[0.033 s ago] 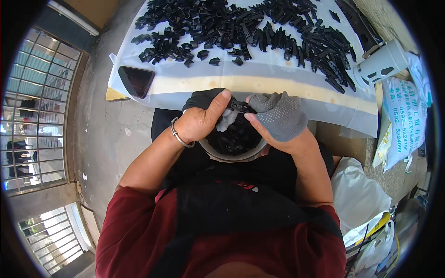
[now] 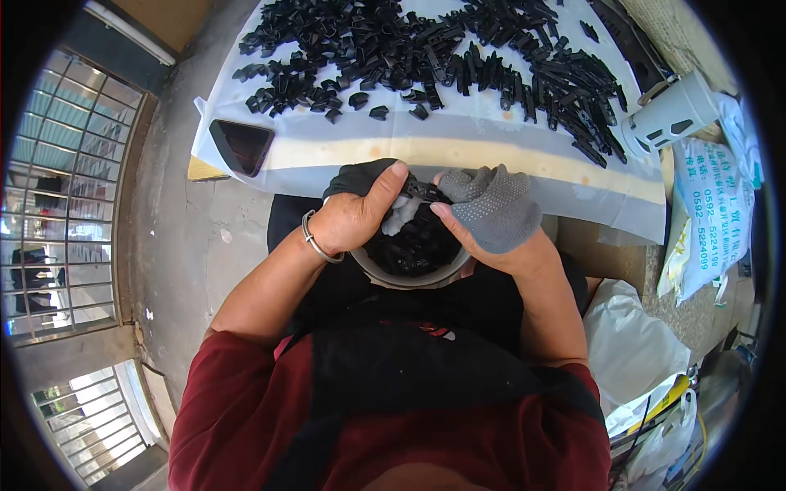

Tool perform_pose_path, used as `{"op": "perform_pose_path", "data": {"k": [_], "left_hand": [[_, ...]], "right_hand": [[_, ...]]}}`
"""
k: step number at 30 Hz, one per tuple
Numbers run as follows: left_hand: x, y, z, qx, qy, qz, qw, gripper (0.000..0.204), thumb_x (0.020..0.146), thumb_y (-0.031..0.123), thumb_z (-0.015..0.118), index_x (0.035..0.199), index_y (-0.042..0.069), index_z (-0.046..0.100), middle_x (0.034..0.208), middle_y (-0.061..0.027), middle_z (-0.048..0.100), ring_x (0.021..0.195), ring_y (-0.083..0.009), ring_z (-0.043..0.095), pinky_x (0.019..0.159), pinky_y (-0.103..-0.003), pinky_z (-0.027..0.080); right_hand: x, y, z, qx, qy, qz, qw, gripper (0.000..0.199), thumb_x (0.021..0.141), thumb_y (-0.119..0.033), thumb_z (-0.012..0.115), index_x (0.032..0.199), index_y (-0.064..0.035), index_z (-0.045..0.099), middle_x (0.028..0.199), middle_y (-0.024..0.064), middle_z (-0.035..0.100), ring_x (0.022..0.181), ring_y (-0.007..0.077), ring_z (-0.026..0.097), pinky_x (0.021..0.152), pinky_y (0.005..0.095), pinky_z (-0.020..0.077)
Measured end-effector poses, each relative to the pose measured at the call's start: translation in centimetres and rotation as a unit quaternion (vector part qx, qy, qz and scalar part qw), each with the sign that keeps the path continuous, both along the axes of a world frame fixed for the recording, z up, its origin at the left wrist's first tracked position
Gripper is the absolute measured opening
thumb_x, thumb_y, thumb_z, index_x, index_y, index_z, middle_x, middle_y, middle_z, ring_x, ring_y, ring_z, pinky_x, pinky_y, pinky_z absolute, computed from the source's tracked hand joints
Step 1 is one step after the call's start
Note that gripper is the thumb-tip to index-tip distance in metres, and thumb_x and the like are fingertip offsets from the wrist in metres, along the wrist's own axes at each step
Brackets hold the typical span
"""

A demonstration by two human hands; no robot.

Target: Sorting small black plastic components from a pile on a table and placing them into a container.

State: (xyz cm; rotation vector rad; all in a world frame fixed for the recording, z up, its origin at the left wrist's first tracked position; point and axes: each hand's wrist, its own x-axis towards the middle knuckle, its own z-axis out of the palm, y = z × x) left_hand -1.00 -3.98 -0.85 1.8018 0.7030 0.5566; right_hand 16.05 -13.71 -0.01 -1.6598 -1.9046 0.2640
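A small black plastic part (image 2: 424, 193) is held between my two hands, above the bucket. My left hand (image 2: 360, 204), in a dark glove with the thumb bare, pinches its left end. At its right end are the closed fingers of my right hand (image 2: 495, 209), which wears a grey dotted glove with a bare thumb. A crumpled whitish-grey scrap (image 2: 399, 216) hangs below my left fingers; what it is I cannot tell. Between my forearms, the round light bucket (image 2: 409, 283) holds many black plastic parts (image 2: 413, 250). My hands hide its far rim.
Ahead stands a table with a pale cover (image 2: 327, 155), bearing a heap of short black pieces (image 2: 344, 45) and long black pieces (image 2: 565, 90). A phone (image 2: 241, 146) lies at its left edge. A grey plastic container (image 2: 671, 113) and printed sack (image 2: 708, 213) are at right.
The black plastic part between my fingers has turned slightly and shows darker. My hands have hardly moved.
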Motion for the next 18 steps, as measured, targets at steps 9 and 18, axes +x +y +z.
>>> {"op": "perform_pose_path", "data": {"k": [9, 18], "left_hand": [[0.0, 0.6, 0.8, 0.169, 0.180, -0.043, 0.968, 0.035, 0.092, 0.026, 0.037, 0.082, 0.000, 0.058, 0.076, -0.0196, 0.060, 0.071, -0.0369, 0.057, 0.065, -0.039, 0.046], [4.1, 8.4, -0.9, 0.503, 0.151, 0.109, 0.844, 0.028, 0.082, 0.025, 0.054, 0.103, 0.007, 0.058, 0.093, -0.0164, 0.059, 0.084, -0.0301, 0.059, 0.071, -0.039, 0.048]], "right_hand": [[-2.1, 1.7, -2.6, 0.057, -0.047, 0.047, 0.996, 0.028, 0.081, -0.023, 0.058, 0.103, -0.0059, 0.058, 0.097, 0.0102, 0.060, 0.093, 0.0281, 0.055, 0.080, 0.0373, 0.0430], [7.5, 5.6, 0.4, 0.049, -0.221, -0.322, 0.919, 0.023, 0.082, -0.026, 0.053, 0.090, -0.0053, 0.059, 0.082, 0.0150, 0.059, 0.077, 0.0316, 0.058, 0.067, 0.0420, 0.0465]]}}
